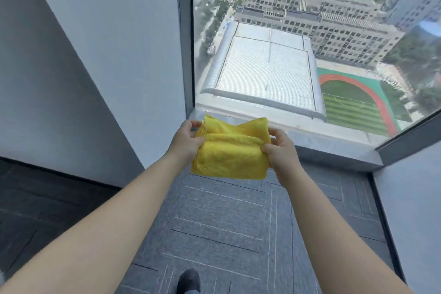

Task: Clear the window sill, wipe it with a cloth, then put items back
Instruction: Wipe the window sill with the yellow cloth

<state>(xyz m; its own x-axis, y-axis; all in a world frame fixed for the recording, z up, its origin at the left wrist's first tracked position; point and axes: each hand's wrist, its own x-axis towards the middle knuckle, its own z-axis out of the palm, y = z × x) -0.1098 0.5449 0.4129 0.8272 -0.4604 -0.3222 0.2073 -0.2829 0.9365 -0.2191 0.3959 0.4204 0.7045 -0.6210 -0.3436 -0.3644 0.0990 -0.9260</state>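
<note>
down at the bottom edge i see one dark shoe [188, 280] on grey carpet tiles [214, 222]. further out, my left hand [185, 142] and right hand [281, 154] each pinch a side of the folded yellow cloth [229, 157], held in the air just in front of the grey window sill [334, 150]. beyond the glass [310, 31], rooftops and a sports field lie far below.

Two hands up front, left hand [185, 141] and right hand [281, 151]. One yellow cloth [230, 150] between them. One window sill [310, 141] far ahead, one dark shoe [188, 280] near.
</note>
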